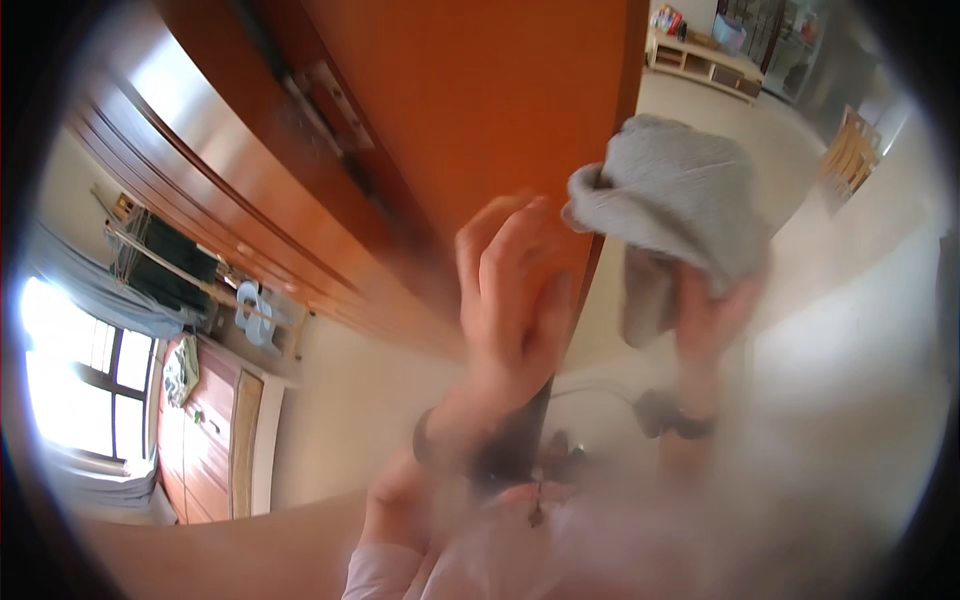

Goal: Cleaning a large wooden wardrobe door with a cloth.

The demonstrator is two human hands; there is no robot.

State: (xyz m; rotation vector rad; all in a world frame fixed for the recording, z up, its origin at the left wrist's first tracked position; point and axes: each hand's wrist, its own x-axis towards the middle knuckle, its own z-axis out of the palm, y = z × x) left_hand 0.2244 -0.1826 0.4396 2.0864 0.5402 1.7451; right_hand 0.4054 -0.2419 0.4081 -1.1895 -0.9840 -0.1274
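In my right hand [709, 307] is a grey cloth [679, 184], bunched up, with one flap hanging below the fingers. The cloth is raised beside the long edge of an orange-brown wooden door [495, 97]. My left hand [514, 292] is in front of the door panel, fingers bent and thumb apart, with nothing visible in it; whether it touches the wood I cannot tell. Dark bands circle both wrists, and a thin cable runs near the right one. A metal plate [341, 105] is set in the wood at upper left. The lower view is blurred.
Left of the door are a drying rack [161, 251] with dark fabric, a pale blue plastic stool [257, 315], a bright window [82, 367] with curtains and a wooden cabinet [202, 427]. Beyond the door edge stand a low TV bench [705, 64] and a wooden chair [851, 157].
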